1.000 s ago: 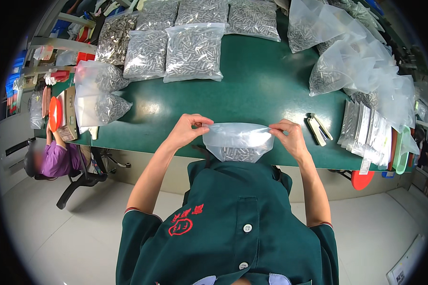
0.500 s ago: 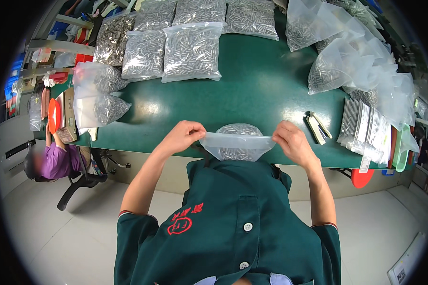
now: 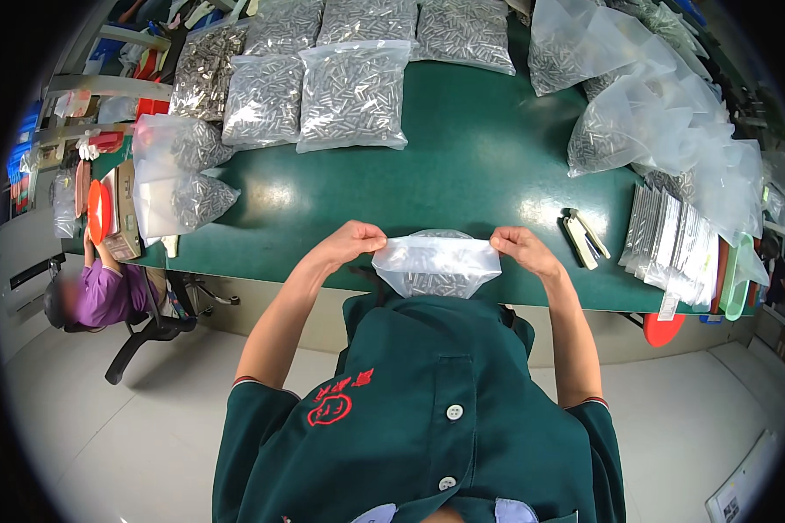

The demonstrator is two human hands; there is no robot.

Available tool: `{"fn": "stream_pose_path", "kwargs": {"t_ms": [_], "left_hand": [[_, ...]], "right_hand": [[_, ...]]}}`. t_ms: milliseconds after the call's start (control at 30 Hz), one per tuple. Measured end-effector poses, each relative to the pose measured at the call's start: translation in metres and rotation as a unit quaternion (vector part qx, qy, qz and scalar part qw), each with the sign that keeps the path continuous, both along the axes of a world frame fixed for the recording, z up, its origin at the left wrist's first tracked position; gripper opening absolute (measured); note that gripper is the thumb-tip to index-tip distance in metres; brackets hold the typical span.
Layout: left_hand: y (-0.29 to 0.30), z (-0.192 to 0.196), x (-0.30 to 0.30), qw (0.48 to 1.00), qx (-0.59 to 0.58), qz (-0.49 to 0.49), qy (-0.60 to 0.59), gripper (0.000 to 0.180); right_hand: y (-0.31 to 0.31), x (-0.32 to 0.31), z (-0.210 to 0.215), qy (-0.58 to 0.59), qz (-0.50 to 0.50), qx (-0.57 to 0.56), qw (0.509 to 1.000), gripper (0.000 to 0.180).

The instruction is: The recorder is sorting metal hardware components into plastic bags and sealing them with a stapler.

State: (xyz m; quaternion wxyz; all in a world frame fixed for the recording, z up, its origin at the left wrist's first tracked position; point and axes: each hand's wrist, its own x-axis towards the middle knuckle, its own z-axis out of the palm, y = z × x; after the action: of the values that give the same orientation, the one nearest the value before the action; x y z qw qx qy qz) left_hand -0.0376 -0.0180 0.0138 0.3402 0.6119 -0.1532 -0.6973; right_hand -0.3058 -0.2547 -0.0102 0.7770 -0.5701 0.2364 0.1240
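Note:
At the near edge of the green table, a clear plastic bag (image 3: 439,266) of small metal pins stands close against my shirt. Its top strip is folded over and stretched flat between my hands. My left hand (image 3: 351,242) pinches the left end of the fold between thumb and fingers. The right end is pinched the same way by my right hand (image 3: 529,249). Part of the bag's metal contents is hidden behind the folded strip.
Several filled bags (image 3: 352,96) lie flat along the table's far side. Open bags of metal parts (image 3: 615,122) crowd the far right. A stapler (image 3: 584,239) lies beside a stack of flat packets (image 3: 663,235). At left, a person in purple (image 3: 113,295) sits by two smaller bags (image 3: 202,200).
Both hands have come slightly closer together. The bag's top strip, earlier a narrow taut edge, now shows as a wider fold over the bag.

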Motion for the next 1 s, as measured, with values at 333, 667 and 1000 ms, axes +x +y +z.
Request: {"fn": "stream_pose_path", "kwargs": {"t_ms": [333, 667, 1000], "left_hand": [[-0.033, 0.061, -0.014, 0.926, -0.175, -0.148, -0.299, 0.013], [-0.051, 0.053, -0.077, 0.835, -0.287, -0.101, -0.458, 0.012], [-0.049, 0.053, -0.074, 0.757, -0.316, -0.215, -0.53, 0.029]], "right_hand": [[-0.015, 0.008, 0.063, 0.021, 0.063, -0.164, 0.984, 0.02], [-0.018, 0.015, 0.077, 0.009, 0.114, -0.163, 0.98, 0.023], [-0.009, 0.007, 0.068, 0.107, 0.036, 0.083, 0.99, 0.025]]}}
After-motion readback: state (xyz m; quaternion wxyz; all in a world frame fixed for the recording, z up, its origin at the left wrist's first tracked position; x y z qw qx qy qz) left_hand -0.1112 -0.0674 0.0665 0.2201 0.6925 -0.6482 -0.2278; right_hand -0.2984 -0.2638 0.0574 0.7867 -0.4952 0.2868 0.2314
